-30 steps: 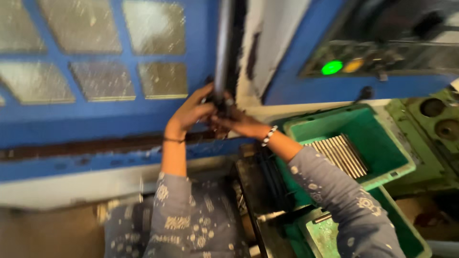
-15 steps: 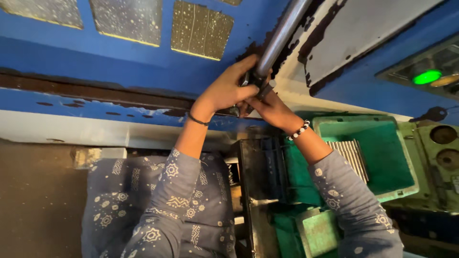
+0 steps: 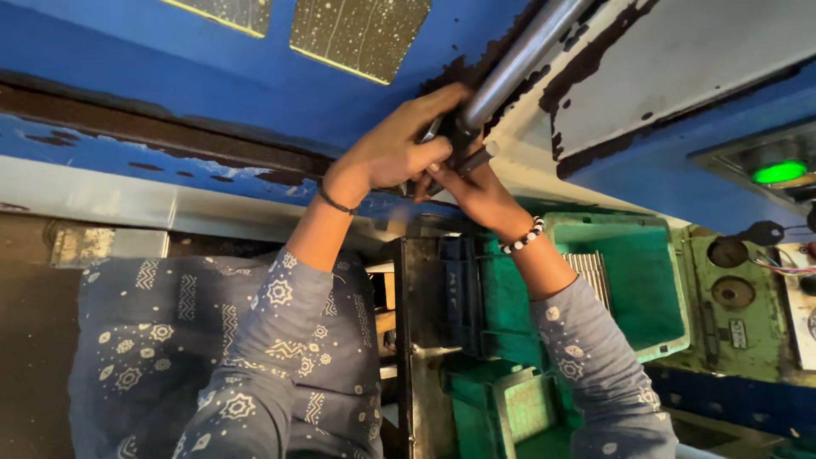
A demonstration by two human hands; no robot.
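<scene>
Both my hands meet at the lower end of a polished steel shaft [image 3: 518, 59] that runs up and to the right on a blue machine [image 3: 255, 93]. My left hand [image 3: 395, 149] is closed around a small dark metal part [image 3: 450, 136] at the shaft's end. My right hand [image 3: 472, 183] grips the same part from below, fingers curled. A thin black band circles my left wrist, and a black and white bead bracelet [image 3: 520, 238] my right. The part itself is mostly hidden by my fingers.
A green plastic crate [image 3: 654, 280] holding a ribbed metal piece [image 3: 591, 272] sits below right. A second green crate [image 3: 510, 408] lies lower. At right is a green control panel [image 3: 748, 297], and above it a lit green lamp [image 3: 778, 172]. My patterned blue clothing fills the lower left.
The view has swung and tilted, so the shaft now slants to the upper right. My hands stay clasped on the part at the shaft's end, and look closer.
</scene>
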